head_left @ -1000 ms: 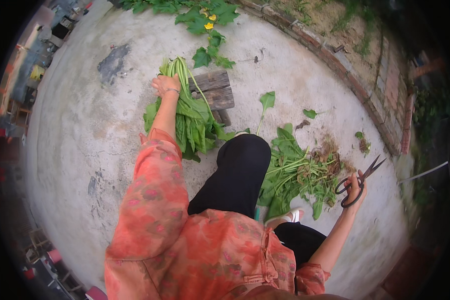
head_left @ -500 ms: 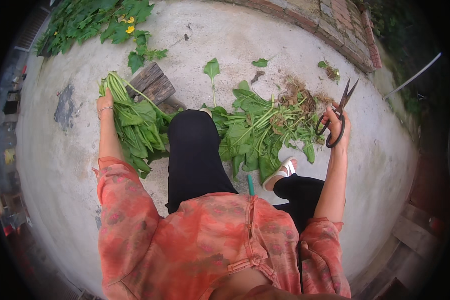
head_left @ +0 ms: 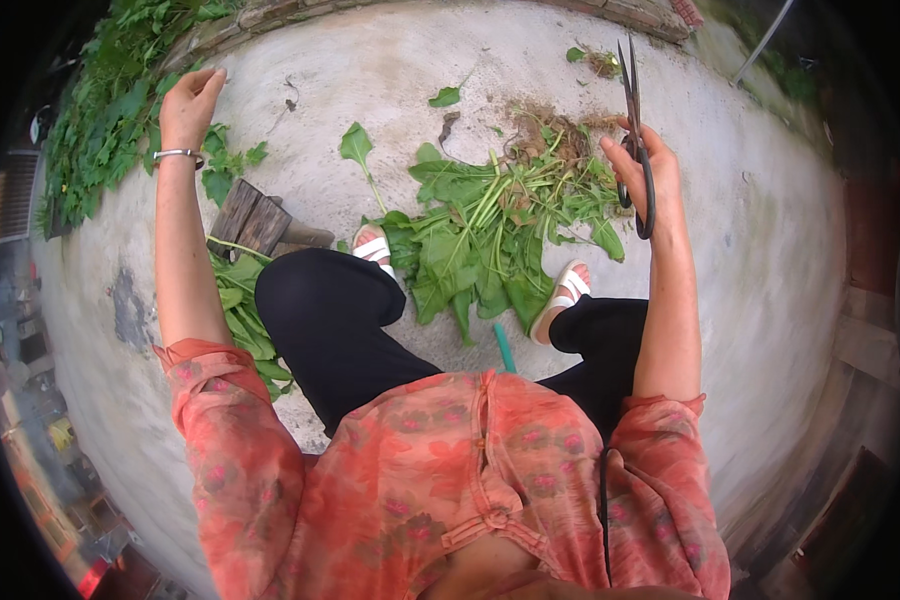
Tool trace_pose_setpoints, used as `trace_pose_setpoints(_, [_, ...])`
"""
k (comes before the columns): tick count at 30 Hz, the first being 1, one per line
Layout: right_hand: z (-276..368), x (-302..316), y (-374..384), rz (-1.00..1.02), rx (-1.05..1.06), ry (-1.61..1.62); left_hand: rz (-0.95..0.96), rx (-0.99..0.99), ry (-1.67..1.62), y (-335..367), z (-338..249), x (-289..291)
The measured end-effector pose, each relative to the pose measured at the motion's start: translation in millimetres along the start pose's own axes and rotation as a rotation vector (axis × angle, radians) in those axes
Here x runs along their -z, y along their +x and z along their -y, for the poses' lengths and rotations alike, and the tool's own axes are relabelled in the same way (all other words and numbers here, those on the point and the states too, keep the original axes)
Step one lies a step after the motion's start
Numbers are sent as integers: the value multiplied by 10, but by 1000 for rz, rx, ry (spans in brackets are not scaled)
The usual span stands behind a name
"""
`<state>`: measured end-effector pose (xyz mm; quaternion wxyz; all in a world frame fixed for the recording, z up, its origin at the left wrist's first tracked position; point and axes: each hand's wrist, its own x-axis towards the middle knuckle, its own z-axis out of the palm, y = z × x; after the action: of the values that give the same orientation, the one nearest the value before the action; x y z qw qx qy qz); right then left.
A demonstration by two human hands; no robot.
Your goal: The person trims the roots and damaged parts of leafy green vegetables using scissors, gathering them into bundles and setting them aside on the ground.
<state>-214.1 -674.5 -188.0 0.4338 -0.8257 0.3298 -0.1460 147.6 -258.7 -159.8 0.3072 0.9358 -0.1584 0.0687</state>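
My left hand (head_left: pixel 188 108), a metal bracelet at its wrist, is raised at the upper left near the leafy vine. Its fingers are bent toward the thumb, and nothing shows in them. In my right hand (head_left: pixel 658 180) I hold black-handled scissors (head_left: pixel 631 120) with the blades pointing up and nearly together. A heap of leafy greens (head_left: pixel 470 225) lies on the concrete between my feet, its roots and dirt at the far right end. More cut greens (head_left: pixel 245 315) lie left of my left knee, partly hidden by my leg and arm.
A weathered wooden block (head_left: pixel 254 218) stands beside my left knee. Loose leaves (head_left: pixel 356 146) and a small root clump (head_left: pixel 601 64) lie farther off on the concrete. A green vine (head_left: pixel 100 130) spreads at the upper left, and a brick edging (head_left: pixel 610 10) runs along the back. A green rod-like thing (head_left: pixel 505 348) shows near my lap.
My left hand has let go of the bunch of greens and lifted up and away from it. My right hand still holds the scissors, its blades now closer together. My view has shifted and my knees have spread.
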Motion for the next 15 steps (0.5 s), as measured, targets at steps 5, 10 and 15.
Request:
trace_pose_setpoints(5, [127,5,-4,-11,36,-116,471,-153,57,587,-623,-1021])
trace_pose_setpoints(10, [56,172,-102,-41,25,-247,581,-164,97,99,-818,-2246])
trace_pose_setpoints(15, [143,285,-170,-56,21,-267,644,155,39,-708,-87,-3028])
